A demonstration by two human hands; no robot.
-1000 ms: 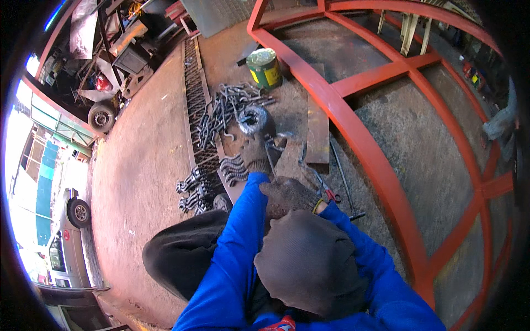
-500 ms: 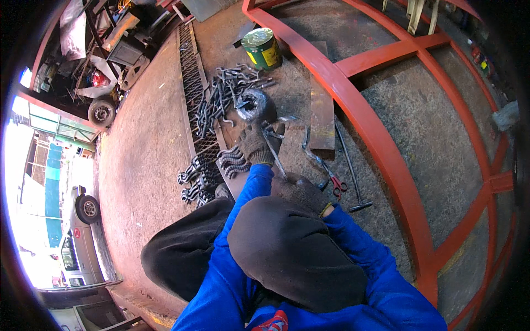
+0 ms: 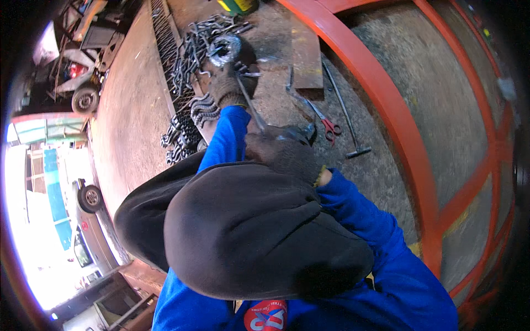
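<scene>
Both my hands wear dark grey knitted gloves. My left hand is closed around the upper end of a thin metal rod, beside a dark round block with a silvery, hollowed top. A short metal piece crosses the rod near that hand. My right hand is closed at the rod's lower end, just beyond my raised knee; its fingertips are partly hidden. Bent steel bars lie heaped beyond my left hand, and wavy bent bars are stacked to its left.
Red-handled scissors and a T-ended metal bar lie right of my right hand. A flat steel plate rests farther off. An orange-red steel frame curves along the right. A green and yellow can stands at the far edge.
My view has tilted downward, so the floor items sit higher and farther left in the picture. Both hands still grip the rod. The scissors and bars have not visibly moved on the floor.
</scene>
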